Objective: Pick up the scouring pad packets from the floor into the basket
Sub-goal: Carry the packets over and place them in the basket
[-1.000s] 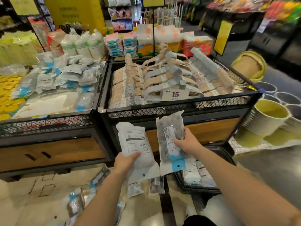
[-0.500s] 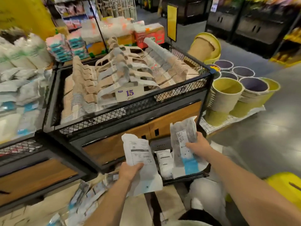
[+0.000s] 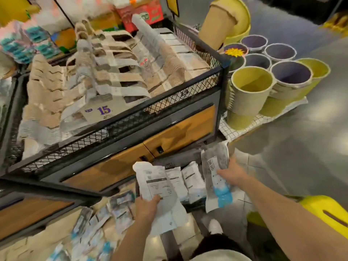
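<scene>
My left hand (image 3: 147, 208) grips a white scouring pad packet (image 3: 156, 185) with its printed label facing me, held over the near left edge of the dark basket (image 3: 169, 162). My right hand (image 3: 233, 174) holds a second packet (image 3: 216, 178), grey with a blue end, over the basket's right side. Two white packets (image 3: 192, 179) lie inside the basket between my hands. Several more packets (image 3: 105, 219) are scattered on the tiled floor at the lower left.
A black mesh display bin (image 3: 120, 125) full of hangers, with wooden drawer fronts, stands right behind the basket. Stacked yellow and purple buckets (image 3: 252, 91) sit to the right on a grid mat. A yellow object (image 3: 325, 213) is at the right edge.
The view has swung right and down. Both hands have lowered their packets toward the basket; the right hand's packet now hangs lower over its right side.
</scene>
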`<state>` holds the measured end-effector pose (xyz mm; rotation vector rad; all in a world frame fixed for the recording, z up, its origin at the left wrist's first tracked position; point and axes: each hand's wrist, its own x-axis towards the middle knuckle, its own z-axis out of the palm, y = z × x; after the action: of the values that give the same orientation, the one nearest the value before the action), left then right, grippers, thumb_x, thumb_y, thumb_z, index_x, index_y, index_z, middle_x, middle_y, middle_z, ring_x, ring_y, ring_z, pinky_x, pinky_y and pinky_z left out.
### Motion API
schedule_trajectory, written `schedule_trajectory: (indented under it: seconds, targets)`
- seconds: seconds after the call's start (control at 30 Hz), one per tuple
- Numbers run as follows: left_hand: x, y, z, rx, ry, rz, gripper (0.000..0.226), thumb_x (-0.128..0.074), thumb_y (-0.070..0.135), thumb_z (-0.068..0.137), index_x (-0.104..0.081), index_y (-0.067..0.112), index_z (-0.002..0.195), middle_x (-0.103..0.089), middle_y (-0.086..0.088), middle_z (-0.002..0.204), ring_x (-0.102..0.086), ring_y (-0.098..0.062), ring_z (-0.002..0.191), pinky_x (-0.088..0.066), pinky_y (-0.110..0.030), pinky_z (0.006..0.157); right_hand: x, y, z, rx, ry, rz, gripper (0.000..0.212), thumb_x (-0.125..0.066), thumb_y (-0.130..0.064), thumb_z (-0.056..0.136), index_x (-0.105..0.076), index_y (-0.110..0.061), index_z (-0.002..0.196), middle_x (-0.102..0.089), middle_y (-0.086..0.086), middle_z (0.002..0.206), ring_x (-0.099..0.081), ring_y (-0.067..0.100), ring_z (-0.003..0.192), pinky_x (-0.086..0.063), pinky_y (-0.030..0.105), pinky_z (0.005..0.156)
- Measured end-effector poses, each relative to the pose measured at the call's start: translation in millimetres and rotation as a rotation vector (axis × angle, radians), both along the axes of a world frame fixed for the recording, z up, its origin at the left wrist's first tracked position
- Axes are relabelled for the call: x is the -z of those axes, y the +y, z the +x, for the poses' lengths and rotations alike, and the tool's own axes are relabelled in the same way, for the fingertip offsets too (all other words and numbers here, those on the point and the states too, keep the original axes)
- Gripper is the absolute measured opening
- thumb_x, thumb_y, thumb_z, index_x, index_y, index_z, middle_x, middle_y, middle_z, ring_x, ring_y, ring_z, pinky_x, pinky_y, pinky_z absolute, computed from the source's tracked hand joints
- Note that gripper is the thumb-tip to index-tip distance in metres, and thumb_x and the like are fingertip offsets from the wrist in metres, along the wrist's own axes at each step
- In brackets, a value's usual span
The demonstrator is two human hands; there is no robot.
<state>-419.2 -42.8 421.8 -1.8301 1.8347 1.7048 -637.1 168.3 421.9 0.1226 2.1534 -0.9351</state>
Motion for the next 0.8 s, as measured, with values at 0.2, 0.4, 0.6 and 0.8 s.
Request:
schedule_trajectory:
  seconds: [0.2,0.4,0.6,0.8]
  targets:
    - [72,-1,-35,0.017,-0.141,0.044,0.058,-0.068,0.019,0.088,-0.043,0.011,0.139,-0.06,-0.01,0.13,-0.058,-0.031,0.111,-0.048,-0.041,0.095,77,-6,-18,-0.022,-0.054,0.08,0.053,-0.068,-0.017,0.087,-0.039,-0.007,0.13,-0.056,0.008,0.11,-0.053,0.021,0.093,-0.042,0.029,0.07]
    - [184,-32,-49,0.259,-0.312,0.157,0.045,-0.072,0.028,0.083,-0.062,0.006,0.121,-0.069,-0.015,0.117,-0.065,-0.034,0.102,-0.054,-0.043,0.089,188,-22,-15,0.012,-0.18,0.176,0.059,-0.065,-0.023,0.089,-0.031,-0.012,0.137,-0.052,0.006,0.107,-0.054,0.025,0.091,-0.045,0.034,0.073]
    - [272,-64,-80,0.129,-0.326,0.149,0.031,-0.068,0.019,0.087,-0.053,0.007,0.111,-0.064,-0.011,0.1,-0.061,-0.03,0.095,-0.051,-0.035,0.074,297,-65,-30,-0.014,-0.182,0.209,0.052,-0.068,-0.028,0.088,-0.036,-0.013,0.126,-0.058,0.006,0.106,-0.057,0.022,0.082,-0.045,0.03,0.058]
    - [363,-85,-85,0.19,-0.339,0.173,0.056,-0.075,0.036,0.076,-0.057,0.015,0.126,-0.067,-0.007,0.121,-0.064,-0.029,0.106,-0.051,-0.046,0.099,360,-108,-36,-0.125,-0.135,0.175,0.059,-0.07,-0.027,0.084,-0.036,-0.016,0.131,-0.06,0.005,0.111,-0.063,0.028,0.101,-0.052,0.035,0.075]
